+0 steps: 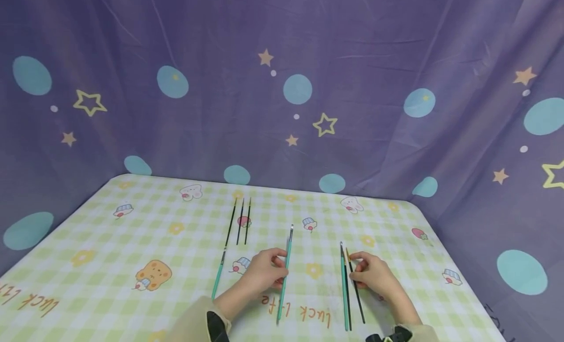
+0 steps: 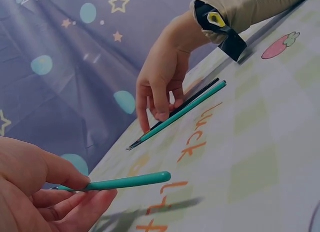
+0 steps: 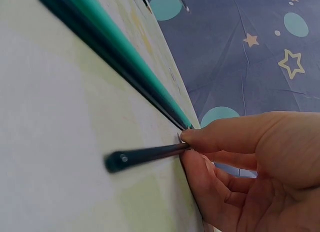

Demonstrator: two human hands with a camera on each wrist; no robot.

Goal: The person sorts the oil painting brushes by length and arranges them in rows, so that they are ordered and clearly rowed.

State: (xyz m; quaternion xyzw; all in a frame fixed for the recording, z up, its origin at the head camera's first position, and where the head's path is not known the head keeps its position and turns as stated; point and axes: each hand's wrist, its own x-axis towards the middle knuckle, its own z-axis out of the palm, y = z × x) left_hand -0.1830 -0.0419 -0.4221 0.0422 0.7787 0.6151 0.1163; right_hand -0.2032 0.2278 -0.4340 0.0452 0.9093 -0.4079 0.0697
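Near the middle of the table, my left hand [image 1: 266, 271] pinches a teal paintbrush [image 1: 289, 251] between thumb and fingers. In the left wrist view the teal handle's rounded end points right, raised above its shadow on the cloth. My right hand [image 1: 374, 274] pinches a slim black paintbrush [image 3: 145, 156] near its metal collar, with the handle end toward the near edge. Just left of that brush, another teal paintbrush [image 1: 344, 298] and a black paintbrush [image 1: 349, 307] lie side by side on the cloth.
Farther back on the left lie several thin black paintbrushes [image 1: 240, 224], roughly parallel. Below them a teal paintbrush [image 1: 218, 278] rests beside my left forearm. A green checked tablecloth [image 1: 110, 263] covers the table, with a purple curtain [image 1: 211, 102] behind it.
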